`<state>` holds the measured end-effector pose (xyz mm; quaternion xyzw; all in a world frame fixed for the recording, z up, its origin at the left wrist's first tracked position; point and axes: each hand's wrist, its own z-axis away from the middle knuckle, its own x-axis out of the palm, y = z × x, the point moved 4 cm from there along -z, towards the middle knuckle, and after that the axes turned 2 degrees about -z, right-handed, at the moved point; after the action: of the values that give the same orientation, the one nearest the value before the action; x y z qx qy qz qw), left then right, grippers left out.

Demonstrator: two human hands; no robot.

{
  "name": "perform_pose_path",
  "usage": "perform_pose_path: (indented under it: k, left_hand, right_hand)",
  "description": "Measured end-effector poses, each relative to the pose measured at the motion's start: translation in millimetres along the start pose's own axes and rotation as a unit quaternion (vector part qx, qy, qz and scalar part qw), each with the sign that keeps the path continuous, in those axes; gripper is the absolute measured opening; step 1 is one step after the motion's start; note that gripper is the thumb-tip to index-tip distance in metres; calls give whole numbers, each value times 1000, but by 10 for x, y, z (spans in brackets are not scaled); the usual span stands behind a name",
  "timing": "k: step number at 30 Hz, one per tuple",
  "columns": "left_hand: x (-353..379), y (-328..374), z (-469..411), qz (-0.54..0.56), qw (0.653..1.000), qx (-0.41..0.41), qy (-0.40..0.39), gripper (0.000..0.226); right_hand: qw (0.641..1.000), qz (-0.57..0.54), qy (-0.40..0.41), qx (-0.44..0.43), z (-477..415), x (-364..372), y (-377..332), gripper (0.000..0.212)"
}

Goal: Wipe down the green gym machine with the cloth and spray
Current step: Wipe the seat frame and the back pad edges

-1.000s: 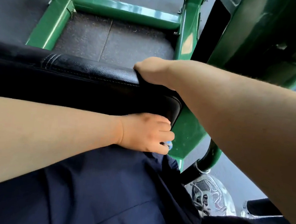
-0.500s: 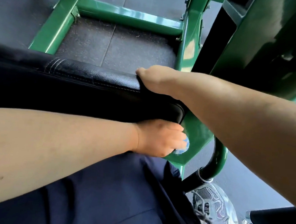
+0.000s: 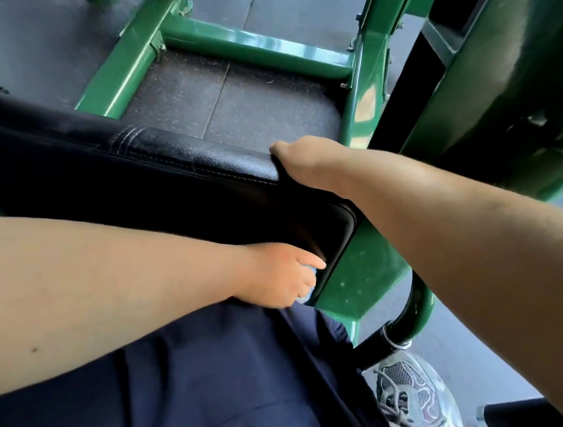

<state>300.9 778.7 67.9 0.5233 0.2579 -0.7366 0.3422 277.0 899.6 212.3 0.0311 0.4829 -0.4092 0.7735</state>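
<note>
The left hand [image 3: 277, 276] has drawn back from the green frame [image 3: 363, 273] to the lower corner of the black pad [image 3: 173, 182], fingers closed round the blue cloth [image 3: 310, 268] — only slivers show. The right hand [image 3: 304, 162] stays clamped over the pad's far edge; a back-and-forth wipe appears under way — the spray is out of view.

The left grip [image 3: 281, 277], bunched round a blue cloth [image 3: 307, 295], sits in a tight slot. The black pad [image 3: 173, 182] is just above it, dark trousers [image 3: 223, 379] lie right below, and a green bracket [image 3: 367, 273] blocks the way just ahead of its fingertips. The right grip [image 3: 307, 160] hooks over the pad's far edge. Beyond it, open floor [image 3: 249, 107] lies inside the green base frame [image 3: 255, 47], and a green upright [image 3: 362, 111] stands close on its right.
</note>
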Motion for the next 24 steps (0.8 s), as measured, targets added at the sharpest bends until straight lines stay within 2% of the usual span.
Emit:
perform_pose_path:
  k: [1, 2, 3, 5, 7, 8, 9, 10, 12, 13, 14, 17, 20, 22, 24]
  left_hand:
    - [-114, -144, 127, -12, 998, -56, 35, 43]
    - [-195, -222, 332, 51, 996, -53, -45, 42]
    - [-132, -266, 512, 0, 995, -51, -89, 41]
    - [-129, -318, 923, -35, 990, -82, -106, 38]
    - [-388, -507, 1164, 23, 974, -225, -20, 28]
    - [-467, -518, 1231, 93, 971, -222, 3, 24]
    - [-544, -520, 1250, 86, 975, -206, 19, 19]
    - [-773, -538, 1328, 66, 969, -227, 73, 16]
    - [-1101, -651, 1349, 47, 947, -263, 175, 32]
    - [-1572, -671, 1627, 87, 915, -324, 225, 43]
    - [-1659, -719, 1622, 125, 877, -382, 263, 45]
    - [-2026, -841, 1688, 292, 714, -520, 368, 31]
    - [-2561, -894, 1900, 427, 565, -497, 502, 16]
    - [-2925, -897, 2064, 468, 511, -476, 542, 13]
    - [-3254, -879, 2168, 498, 477, -442, 574, 19]
  right_hand:
    - [1000, 5, -5, -2, 14, 8, 3, 49]
    - [1000, 8, -6, -1, 58, 8, 12, 52]
    - [1000, 13, -8, 2, 64, 10, 24, 54]
    - [1000, 22, -15, 14, 143, -24, 40, 57]
    - [999, 30, -22, 21, 228, -66, 25, 54]
    - [999, 19, -17, 19, 268, -99, 7, 48]
    - [1000, 10, -8, 14, 321, -124, -33, 41]
    - [1000, -12, 3, 5, 380, -214, -116, 37]
    - [997, -75, 7, 5, 424, -267, -132, 39]
    - [996, -87, 33, -13, 641, -501, -369, 40]
    - [992, -120, 25, -12, 654, -466, -358, 38]
    - [962, -271, -13, -17, 787, -560, -441, 26]
    - [901, -429, -29, -62, 1138, -895, -659, 26]
    - [868, -482, -23, -116, 1402, -1206, -834, 24]
    - [855, -496, 2, -149, 1586, -1445, -956, 23]
